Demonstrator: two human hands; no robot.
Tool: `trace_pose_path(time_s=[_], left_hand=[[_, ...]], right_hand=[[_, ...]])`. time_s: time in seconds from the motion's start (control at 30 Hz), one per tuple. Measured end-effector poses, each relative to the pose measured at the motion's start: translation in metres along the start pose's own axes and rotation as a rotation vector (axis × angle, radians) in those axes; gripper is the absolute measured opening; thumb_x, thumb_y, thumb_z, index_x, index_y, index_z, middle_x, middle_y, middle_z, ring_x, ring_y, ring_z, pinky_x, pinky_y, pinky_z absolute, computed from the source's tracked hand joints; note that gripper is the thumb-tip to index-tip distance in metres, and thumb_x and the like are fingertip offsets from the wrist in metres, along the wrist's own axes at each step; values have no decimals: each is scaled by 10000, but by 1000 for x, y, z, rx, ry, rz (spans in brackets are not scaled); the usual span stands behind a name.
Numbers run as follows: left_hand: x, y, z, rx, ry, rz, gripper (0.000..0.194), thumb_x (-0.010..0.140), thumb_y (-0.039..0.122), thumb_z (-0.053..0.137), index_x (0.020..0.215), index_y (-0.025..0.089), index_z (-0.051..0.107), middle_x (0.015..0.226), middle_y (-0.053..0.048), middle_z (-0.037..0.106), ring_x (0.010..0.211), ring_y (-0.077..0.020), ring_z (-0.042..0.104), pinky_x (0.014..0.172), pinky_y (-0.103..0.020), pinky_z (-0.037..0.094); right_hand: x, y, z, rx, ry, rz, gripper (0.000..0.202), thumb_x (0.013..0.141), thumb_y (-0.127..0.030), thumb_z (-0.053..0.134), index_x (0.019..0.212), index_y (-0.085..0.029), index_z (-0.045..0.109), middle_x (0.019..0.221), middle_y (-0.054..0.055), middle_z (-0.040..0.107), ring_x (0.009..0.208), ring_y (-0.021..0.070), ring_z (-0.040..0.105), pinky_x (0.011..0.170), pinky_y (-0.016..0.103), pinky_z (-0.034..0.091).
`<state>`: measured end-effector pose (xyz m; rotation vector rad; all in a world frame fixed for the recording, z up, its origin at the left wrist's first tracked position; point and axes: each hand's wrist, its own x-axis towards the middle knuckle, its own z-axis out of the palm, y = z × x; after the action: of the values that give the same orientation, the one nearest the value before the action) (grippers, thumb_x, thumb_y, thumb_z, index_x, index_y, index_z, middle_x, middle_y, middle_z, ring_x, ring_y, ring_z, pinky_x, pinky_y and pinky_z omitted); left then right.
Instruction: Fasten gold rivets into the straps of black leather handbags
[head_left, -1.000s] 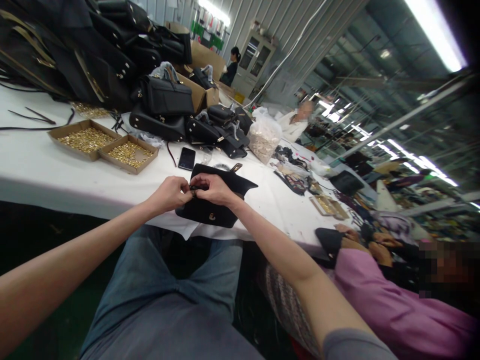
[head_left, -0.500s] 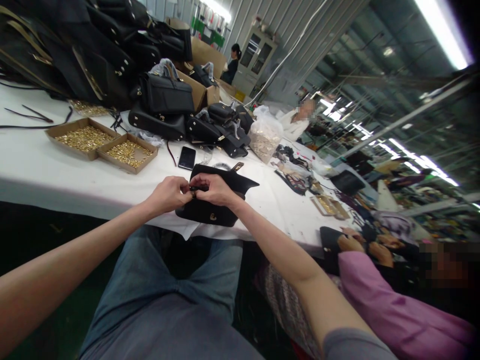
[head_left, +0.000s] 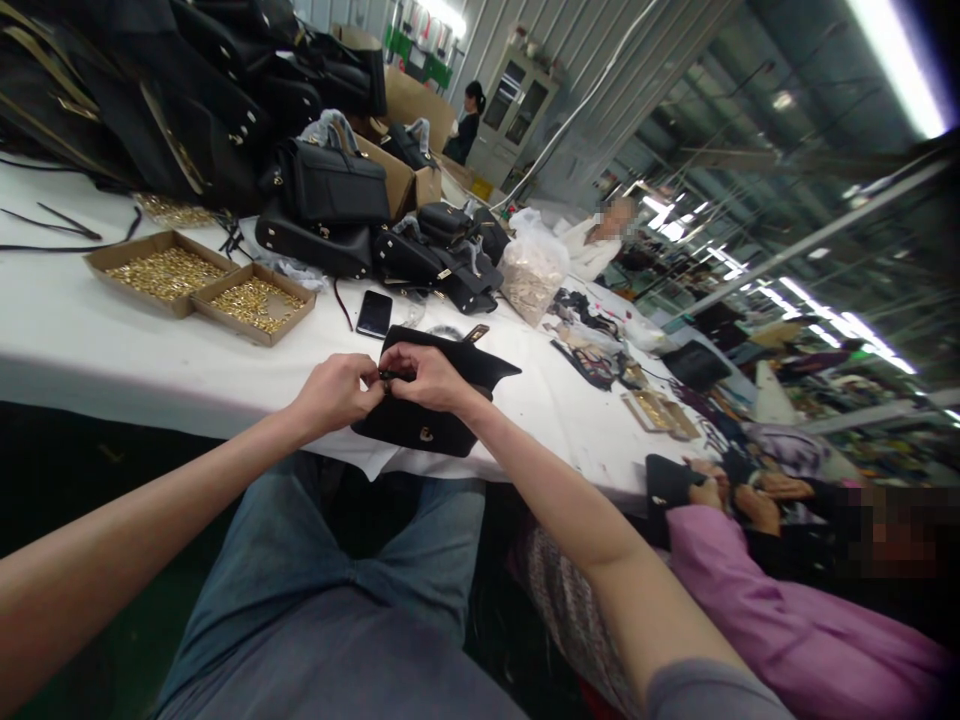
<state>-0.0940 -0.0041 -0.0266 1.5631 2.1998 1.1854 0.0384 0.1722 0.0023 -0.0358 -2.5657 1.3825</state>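
A black handbag [head_left: 420,425] lies at the table's near edge, its flap folded back and a gold clasp on its front. Both hands work at the bag's left end. My left hand [head_left: 341,390] is closed, its thumb and fingertips pinched together at a small dark and gold piece there. From the other side my right hand [head_left: 431,380] pinches the same spot, fingers curled over the bag's end. Exactly what each set of fingertips grips is too small to make out. A black phone [head_left: 374,314] rests just beyond the bag.
Two cardboard trays [head_left: 253,304] of small gold fittings sit to the left. Behind them are piled black handbags [head_left: 337,185] and a clear bag of pale pieces [head_left: 531,280]. At right, a co-worker in a pink sleeve [head_left: 750,580] handles another black bag [head_left: 664,485].
My hands stay at the same end of the handbag, with barely any finger movement. The co-worker's hands and pink sleeve at the right have shifted slightly.
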Motion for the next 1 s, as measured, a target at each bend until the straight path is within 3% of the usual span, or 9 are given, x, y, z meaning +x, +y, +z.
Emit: trace_pose_path(time_s=[0.33,0.57,0.73,0.87,1.0], left_hand=[[5,-1,10,131,15,79,152,903,341,626,807,234,675,834,-71,756,797,-274,699,683,-361,383],[1,-2,14,132,27,115,140,916,313,622,805,230,635,823,-69,732,752,-251,674,678,-356,383],[6,-1,17,130,54,60,165,917,327,635,819,216,708,841,-93,763,790,-273,707,690,-361,413],[7,-1,13,-33,19,-67,203,891,375,687,834,207,786,800,-69,788,772,-251,727,731,-342,485],[7,2,10,-99,1,-108,225,864,377,706,852,183,819,815,-80,808,780,-252,740,751,-348,514]], right_hand=[[-1,2,-7,-33,-48,14,352,810,-150,708,1160,-169,725,1079,39,778,955,192,727,885,306,558],[0,0,-5,-54,-54,4,336,823,-154,685,1156,-169,724,1086,33,772,969,188,719,916,311,547],[-1,3,-2,-25,8,3,284,811,-163,672,1093,-171,701,1056,32,746,963,191,696,914,314,538],[-5,2,-1,-79,47,30,272,827,-200,681,1099,-190,671,1024,18,705,927,182,653,872,303,521],[-9,1,0,-86,53,35,278,834,-224,700,1108,-195,666,1015,14,687,916,180,637,852,297,514]])
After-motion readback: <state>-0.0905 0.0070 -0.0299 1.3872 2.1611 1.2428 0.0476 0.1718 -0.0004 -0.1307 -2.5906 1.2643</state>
